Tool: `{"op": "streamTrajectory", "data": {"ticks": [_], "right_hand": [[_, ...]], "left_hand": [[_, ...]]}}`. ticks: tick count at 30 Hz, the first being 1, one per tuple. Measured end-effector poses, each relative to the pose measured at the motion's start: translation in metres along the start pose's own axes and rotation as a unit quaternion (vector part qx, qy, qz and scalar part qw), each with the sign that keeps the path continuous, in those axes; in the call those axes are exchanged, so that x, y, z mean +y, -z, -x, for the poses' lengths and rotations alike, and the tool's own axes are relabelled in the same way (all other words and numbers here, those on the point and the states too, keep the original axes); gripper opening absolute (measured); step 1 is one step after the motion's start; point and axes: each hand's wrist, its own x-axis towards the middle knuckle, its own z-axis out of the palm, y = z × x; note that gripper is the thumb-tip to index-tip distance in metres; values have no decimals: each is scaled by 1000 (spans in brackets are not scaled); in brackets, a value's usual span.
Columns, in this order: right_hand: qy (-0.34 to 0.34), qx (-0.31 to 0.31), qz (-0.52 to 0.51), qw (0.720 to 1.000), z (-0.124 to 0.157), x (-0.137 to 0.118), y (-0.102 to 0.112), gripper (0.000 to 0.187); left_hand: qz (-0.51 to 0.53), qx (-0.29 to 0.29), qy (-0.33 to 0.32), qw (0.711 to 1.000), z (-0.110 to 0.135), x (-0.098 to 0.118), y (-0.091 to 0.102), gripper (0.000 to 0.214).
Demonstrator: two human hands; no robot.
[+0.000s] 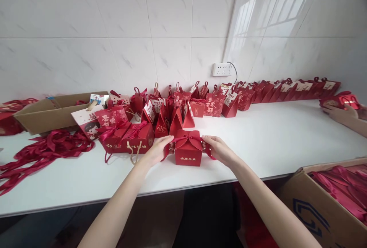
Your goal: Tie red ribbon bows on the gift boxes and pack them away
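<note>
A small red gift box (pixel 187 152) with gold lettering stands on the white table (pixel 266 141) in front of me. A red ribbon (pixel 187 137) is tied across its top. My left hand (pixel 159 149) pinches the ribbon's left end beside the box. My right hand (pixel 218 149) pinches the right end on the other side. Both hands have their fingers closed on the ribbon, pulling outward from the knot.
Many red gift boxes (pixel 177 110) crowd the table's back, with a row (pixel 286 89) along the right wall. Loose red ribbons (pixel 43 152) lie left, near an open cardboard box (pixel 48 114). Another carton (pixel 321 206) of ribbons sits lower right. Another person's hand (pixel 342 116) holds a red box at far right.
</note>
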Motion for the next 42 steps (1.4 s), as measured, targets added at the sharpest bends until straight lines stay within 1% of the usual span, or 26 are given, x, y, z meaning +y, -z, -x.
{"op": "streamTrajectory", "data": {"ticks": [4, 8, 12, 16, 19, 22, 25, 28, 31, 33, 35, 37, 40, 42], "right_hand": [[-6, -1, -43, 999, -2, 3, 7, 43], [-21, -8, -42, 999, -1, 6, 16, 42], [-36, -9, -20, 999, 4, 7, 22, 41], [-26, -9, 6, 1000, 7, 9, 27, 39], [-28, -22, 24, 999, 5, 11, 32, 40], [-32, -33, 38, 998, 5, 10, 35, 42], [-13, -39, 72, 997, 12, 1, 35, 36], [42, -69, 98, 992, 24, -14, 30, 30], [94, -108, 84, 986, 33, -29, 19, 25], [111, -127, 94, 981, 36, -36, 9, 20], [119, -137, 124, 976, 36, -38, -1, 20], [132, -121, 157, 971, 34, -35, -12, 23], [168, -58, 201, 963, 30, -26, -23, 23], [189, -26, 225, 956, 29, -20, -28, 23]], "left_hand": [[70, 14, -7, 997, -2, -4, 0, 25], [98, 7, 0, 995, -3, -7, 2, 26], [103, -10, 1, 995, -1, -8, 5, 27], [94, -25, -8, 995, 4, -10, 11, 24], [84, -32, -12, 996, 5, -12, 15, 23], [80, -39, -7, 996, 8, -14, 15, 22], [80, -42, -5, 996, 17, -14, 11, 21], [83, -43, -7, 996, 34, -13, 5, 20], [79, -52, -1, 996, 51, -9, -1, 23], [64, -64, 6, 996, 59, -5, -5, 25], [29, -75, 11, 997, 64, 0, -6, 23], [-24, -85, 12, 996, 67, 3, -6, 25], [-97, -86, 10, 991, 70, 10, -4, 31], [-134, -83, 15, 987, 72, 15, -4, 31]]}}
